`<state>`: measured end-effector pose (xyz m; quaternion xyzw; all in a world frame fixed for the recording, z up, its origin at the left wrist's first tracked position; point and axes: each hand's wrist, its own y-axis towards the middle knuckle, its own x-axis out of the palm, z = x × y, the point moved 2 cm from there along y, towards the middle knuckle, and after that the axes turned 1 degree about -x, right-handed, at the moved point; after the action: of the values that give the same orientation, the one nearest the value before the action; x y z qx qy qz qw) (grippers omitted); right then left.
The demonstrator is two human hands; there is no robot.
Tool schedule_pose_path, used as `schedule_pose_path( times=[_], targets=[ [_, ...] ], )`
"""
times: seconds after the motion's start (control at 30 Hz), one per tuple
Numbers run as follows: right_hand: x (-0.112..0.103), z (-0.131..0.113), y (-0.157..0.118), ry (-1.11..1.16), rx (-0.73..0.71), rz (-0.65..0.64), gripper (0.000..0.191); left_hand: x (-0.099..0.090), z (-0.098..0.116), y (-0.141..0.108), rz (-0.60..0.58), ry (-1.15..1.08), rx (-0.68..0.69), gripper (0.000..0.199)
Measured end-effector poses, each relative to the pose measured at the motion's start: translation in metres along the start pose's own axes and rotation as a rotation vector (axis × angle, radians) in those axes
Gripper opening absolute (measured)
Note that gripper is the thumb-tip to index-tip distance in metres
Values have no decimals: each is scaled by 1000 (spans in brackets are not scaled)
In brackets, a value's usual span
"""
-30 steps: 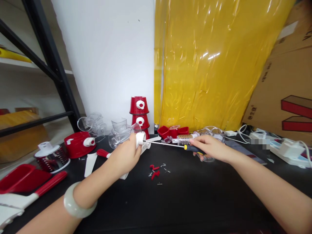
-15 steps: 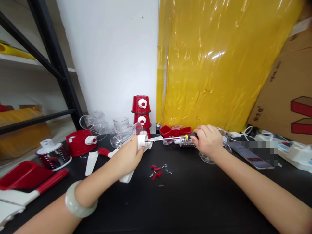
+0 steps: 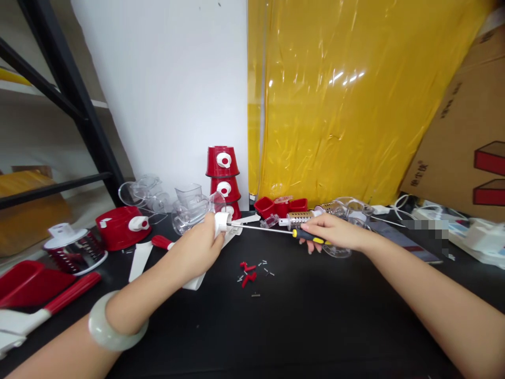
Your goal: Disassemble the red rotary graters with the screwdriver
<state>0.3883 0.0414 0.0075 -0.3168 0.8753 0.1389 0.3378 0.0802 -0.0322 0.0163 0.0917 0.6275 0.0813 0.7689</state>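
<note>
My left hand [image 3: 203, 243] is closed round a white plastic part [image 3: 221, 222], whose round end faces right. In my right hand [image 3: 327, 231] is the black and yellow handle of a screwdriver [image 3: 262, 229], held between thumb and fingers. The long shaft points left, and its tip is at the opening of the white part. Below, on the black table [image 3: 307, 326], lie small red pieces [image 3: 248, 276] and several small screws [image 3: 269, 272].
Red bases [image 3: 223, 187] are stacked at the back, beside clear plastic parts [image 3: 189, 208]. A drum grater [image 3: 74, 250] and red base [image 3: 122, 226] stand left. At right are a phone [image 3: 406, 243], a power strip [image 3: 481, 242] and a carton [image 3: 453, 131].
My right hand has rolled round the screwdriver handle, showing more of the handle and its fingertips below. The whole view has shifted slightly, with things now further left.
</note>
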Motion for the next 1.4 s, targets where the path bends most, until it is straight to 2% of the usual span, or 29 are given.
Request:
schedule_pose_path(
  times=[0.07, 0.13, 0.2, 0.33, 0.4, 0.47, 0.53, 0.6, 0.7, 0.8, 0.87, 0.93, 1.07, 1.2, 1.33, 1.4],
  targets=[
    [4, 1, 0, -73, -21, -25, 52, 0, 2, -1, -1, 19, -4, 22],
    [8, -2, -1, -294, -110, 47, 48, -1, 3, -1, 8, 40, -18, 23],
    [11, -6, -3, -592, -203, 199, 41, -3, 1, 0, 23, 43, -30, 25],
    [10, -18, -12, -1116, -396, 582, 31, -3, -6, 4, 11, -26, -14, 27],
    [8, -21, -17, -1248, -502, 691, 23, -2, -7, 6, -10, -79, 11, 28],
    [7, -23, -20, -1284, -561, 744, 17, 0, -8, 6, -37, -130, 16, 28],
    [7, -22, -20, -1230, -558, 755, 14, 0, -8, 6, -51, -164, 12, 28],
    [8, -21, -19, -1113, -519, 727, 20, 0, -8, 5, -43, -167, 17, 27],
    [9, -21, -18, -983, -424, 607, 35, 0, -7, 3, -27, -122, 24, 25],
    [11, -24, -20, -987, -361, 461, 29, 1, -5, 2, -22, -63, 20, 22],
    [12, -26, -22, -1035, -359, 422, 26, 0, -4, 2, -21, -47, 11, 21],
    [12, -27, -23, -1109, -392, 451, 24, 0, -4, 2, -21, -49, -6, 22],
    [14, -26, -24, -1308, -475, 607, 16, 1, -1, 1, -52, -79, -19, 24],
    [17, -25, -25, -1448, -461, 727, 20, 5, 0, 0, -86, -136, 9, 25],
    [24, -33, -26, -1386, -278, 631, 11, 7, -4, 3, -73, -170, 7, 28],
    [26, -39, -28, -1283, -240, 546, 21, 7, -7, 4, -77, -161, -2, 29]
  ],
)
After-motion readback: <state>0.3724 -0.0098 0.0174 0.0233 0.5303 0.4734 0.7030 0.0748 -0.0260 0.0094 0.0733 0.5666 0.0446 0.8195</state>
